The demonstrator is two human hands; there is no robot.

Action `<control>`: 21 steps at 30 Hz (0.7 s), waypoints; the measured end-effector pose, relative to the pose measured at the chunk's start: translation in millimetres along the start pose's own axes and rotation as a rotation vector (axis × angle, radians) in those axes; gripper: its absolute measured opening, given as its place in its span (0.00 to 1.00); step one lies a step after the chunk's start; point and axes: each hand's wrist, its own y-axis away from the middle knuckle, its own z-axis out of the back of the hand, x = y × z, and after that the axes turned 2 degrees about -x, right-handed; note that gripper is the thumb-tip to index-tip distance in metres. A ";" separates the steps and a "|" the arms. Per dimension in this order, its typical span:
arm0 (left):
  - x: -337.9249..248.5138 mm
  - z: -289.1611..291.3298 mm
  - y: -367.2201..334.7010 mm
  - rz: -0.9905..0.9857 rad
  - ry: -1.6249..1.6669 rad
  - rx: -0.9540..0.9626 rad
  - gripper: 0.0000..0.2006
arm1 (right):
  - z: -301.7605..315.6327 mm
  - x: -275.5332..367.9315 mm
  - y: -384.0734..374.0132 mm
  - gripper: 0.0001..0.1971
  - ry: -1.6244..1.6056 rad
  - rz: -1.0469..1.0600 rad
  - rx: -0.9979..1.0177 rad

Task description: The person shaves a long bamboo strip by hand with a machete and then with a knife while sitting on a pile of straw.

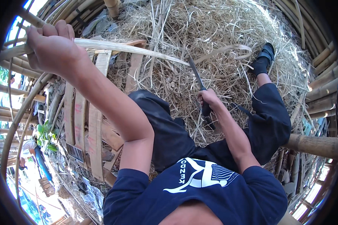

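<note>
At the upper left, my left hand is closed round a long pale bamboo strip. The strip runs from the fist rightward to a knife blade. My right hand, in the middle, grips the dark handle of this knife, its blade pointing up and away from me. The blade's tip meets the strip; whether it cuts into it is too small to tell. Just past the blade, a thin pale sliver curls to the right.
Tangled bamboo shavings cover the ground between my legs. Wooden slats lie at my left. A thick bamboo pole juts in from the right, and bamboo rails line both sides. Another person is partly visible at the far left.
</note>
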 end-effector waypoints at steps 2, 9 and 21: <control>7.5 0.2 2.4 0.001 0.023 0.005 0.14 | -2.4 22.3 27.4 0.10 0.337 0.088 -0.136; 15.2 11.8 -12.1 -0.022 -0.011 -0.052 0.12 | -30.5 92.4 93.7 0.13 0.536 0.821 -0.265; 14.9 14.4 -12.4 -0.118 -0.176 -0.006 0.15 | -3.2 -76.9 -22.7 0.24 0.752 0.244 -0.419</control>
